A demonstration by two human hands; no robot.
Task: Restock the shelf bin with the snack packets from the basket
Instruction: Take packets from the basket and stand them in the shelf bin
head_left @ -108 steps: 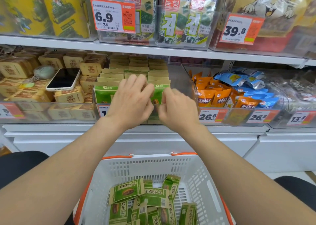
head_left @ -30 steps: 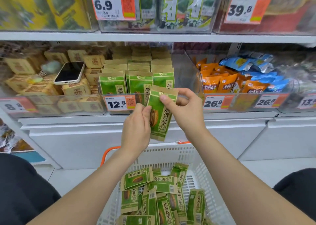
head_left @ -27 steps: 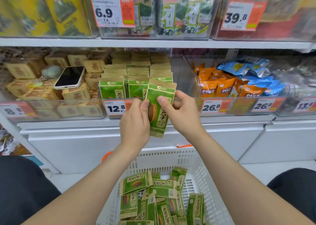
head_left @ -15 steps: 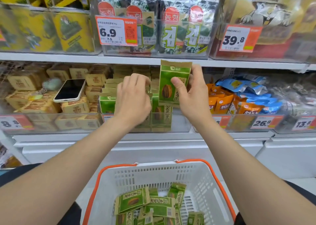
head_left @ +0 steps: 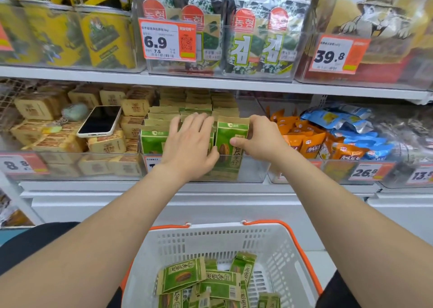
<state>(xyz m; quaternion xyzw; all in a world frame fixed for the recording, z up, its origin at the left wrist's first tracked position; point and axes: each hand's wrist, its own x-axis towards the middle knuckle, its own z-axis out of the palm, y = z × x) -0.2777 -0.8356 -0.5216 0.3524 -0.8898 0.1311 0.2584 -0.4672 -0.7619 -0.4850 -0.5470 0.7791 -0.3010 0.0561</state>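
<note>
A retail shop aisle: orange price tags (head_left: 167, 39) at twelve o'clock front clear shelf bins (head_left: 253, 172) of packaged snacks.

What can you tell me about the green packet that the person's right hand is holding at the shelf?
The green snack packet is a flat pouch with a tan, paper-looking top band, a small white logo, a brown seed picture and dark characters down its front. It stands upright at the front right of the clear shelf bin, its lower part seen through the bin's wall. The right hand pinches its upper right side, thumb on the front. The left hand rests on the neighbouring packets beside it and may touch its left edge.
</note>
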